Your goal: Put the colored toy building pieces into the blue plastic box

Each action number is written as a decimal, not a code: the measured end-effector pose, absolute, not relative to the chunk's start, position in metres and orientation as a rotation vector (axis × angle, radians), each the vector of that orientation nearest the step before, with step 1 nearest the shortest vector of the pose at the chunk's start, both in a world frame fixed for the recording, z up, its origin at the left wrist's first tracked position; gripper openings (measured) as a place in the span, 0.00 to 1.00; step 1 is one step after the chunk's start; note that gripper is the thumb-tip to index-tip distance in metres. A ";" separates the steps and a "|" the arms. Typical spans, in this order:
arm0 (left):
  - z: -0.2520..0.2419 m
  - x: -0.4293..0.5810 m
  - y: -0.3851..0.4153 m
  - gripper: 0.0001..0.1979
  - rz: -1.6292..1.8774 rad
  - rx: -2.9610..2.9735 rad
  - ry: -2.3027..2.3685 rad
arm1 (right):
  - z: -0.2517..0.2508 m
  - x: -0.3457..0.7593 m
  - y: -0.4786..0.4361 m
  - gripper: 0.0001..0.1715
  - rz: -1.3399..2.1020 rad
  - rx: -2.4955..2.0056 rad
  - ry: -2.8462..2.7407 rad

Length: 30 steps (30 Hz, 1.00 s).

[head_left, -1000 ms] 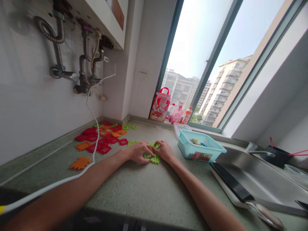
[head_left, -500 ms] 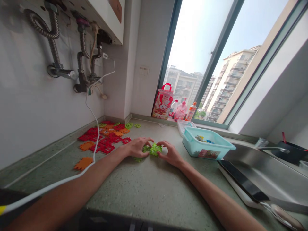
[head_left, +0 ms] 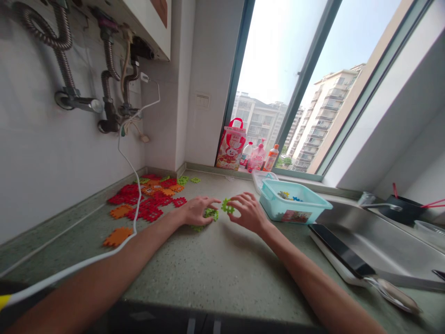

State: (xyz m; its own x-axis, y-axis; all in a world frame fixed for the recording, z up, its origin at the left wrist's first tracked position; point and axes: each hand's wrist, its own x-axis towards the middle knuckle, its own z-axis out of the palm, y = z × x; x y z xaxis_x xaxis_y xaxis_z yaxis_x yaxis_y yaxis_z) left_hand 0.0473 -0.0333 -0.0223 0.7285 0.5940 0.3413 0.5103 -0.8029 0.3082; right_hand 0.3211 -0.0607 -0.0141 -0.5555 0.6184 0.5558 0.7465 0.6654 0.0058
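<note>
My right hand [head_left: 248, 212] pinches a bright green interlocking puzzle piece [head_left: 227, 206] between thumb and fingers, raised above the counter. Just to its left, my left hand [head_left: 199, 210] curls its thumb and fingers round another green interlocking piece cluster [head_left: 211, 214]. A small gap parts the two hands' pieces. Under the left hand, more green pieces [head_left: 197, 228] show on the counter, partly hidden by the hand. Left of that hand spreads a pile of red pieces [head_left: 149, 211] and orange pieces [head_left: 120, 212], with one orange piece [head_left: 118, 237] lying nearer the front.
A light-blue plastic box [head_left: 295, 202] with a few pieces inside stands right of my hands, its clear lid [head_left: 261, 181] behind it. A black phone [head_left: 342, 250] lies beside the steel sink [head_left: 375, 241]. A white cable [head_left: 79, 266] crosses above my left forearm.
My hands have drawn slightly apart, and the green pieces between them have separated. The right hand has turned its piece face-on. The camera view has shifted a little to the right.
</note>
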 end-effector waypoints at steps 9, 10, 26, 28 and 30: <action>-0.023 0.049 -0.036 0.27 0.681 2.778 0.939 | 0.040 0.423 -0.061 0.21 -0.960 -1.620 -1.629; -0.023 0.049 -0.036 0.26 0.677 2.783 0.943 | 0.040 0.429 -0.061 0.22 -0.971 -1.669 -1.585; -0.024 0.047 -0.031 0.23 0.678 2.848 1.063 | 0.049 0.422 -0.071 0.27 -0.848 -2.087 -1.559; -0.024 0.048 -0.032 0.24 0.670 2.831 1.011 | 0.047 0.409 -0.072 0.24 -0.903 -1.870 -1.665; -0.024 0.050 -0.033 0.25 0.657 2.802 0.926 | 0.038 0.389 -0.071 0.19 -0.807 -1.591 -1.886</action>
